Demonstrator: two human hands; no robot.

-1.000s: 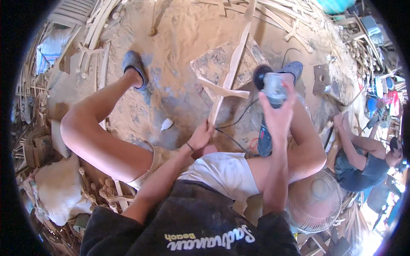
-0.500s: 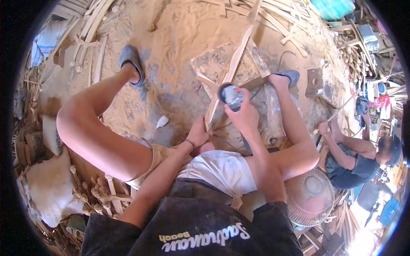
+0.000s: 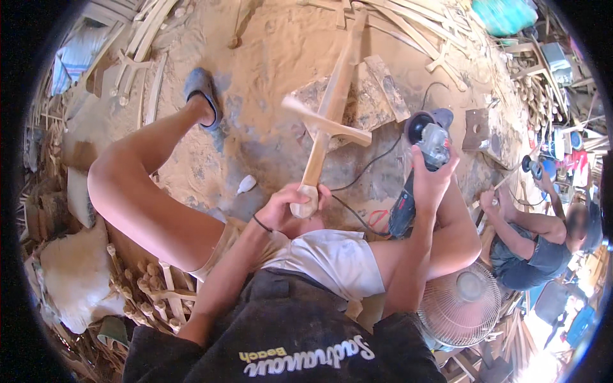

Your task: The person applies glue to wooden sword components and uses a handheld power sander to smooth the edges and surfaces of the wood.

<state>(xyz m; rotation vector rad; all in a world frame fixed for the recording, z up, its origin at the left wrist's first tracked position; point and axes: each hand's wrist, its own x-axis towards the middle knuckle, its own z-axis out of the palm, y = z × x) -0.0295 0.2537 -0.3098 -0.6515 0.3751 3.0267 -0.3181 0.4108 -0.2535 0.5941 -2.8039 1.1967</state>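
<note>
My left hand (image 3: 285, 205) is closed around the lower grip of a wooden sword (image 3: 333, 96), just by its faceted pommel. Its crossguard spreads over the near side of a low wooden block (image 3: 377, 96), and the long blade points away from me, slightly blurred. Off to the right, my right hand (image 3: 433, 175) grips an angle grinder (image 3: 435, 142) by its grey metal head. The grinder's round dark disc faces away from me, clear of the sword. Its dark body hangs down beside my right thigh, with a black cord (image 3: 354, 219) trailing left across the ground.
A small white bottle (image 3: 246, 184) lies on the sandy ground between my legs. A round fan (image 3: 469, 290) stands behind my right knee. Unpainted wooden swords (image 3: 153, 290) are piled at lower left. A co-worker (image 3: 530, 246) sits at right with a grinder. More wooden pieces (image 3: 440, 57) lie ahead.
The grinder has moved right, away from the sword. The sword has turned so its crossguard and pommel show, and my left hand has shifted onto the grip's end. The co-worker's grinder has come into sight.
</note>
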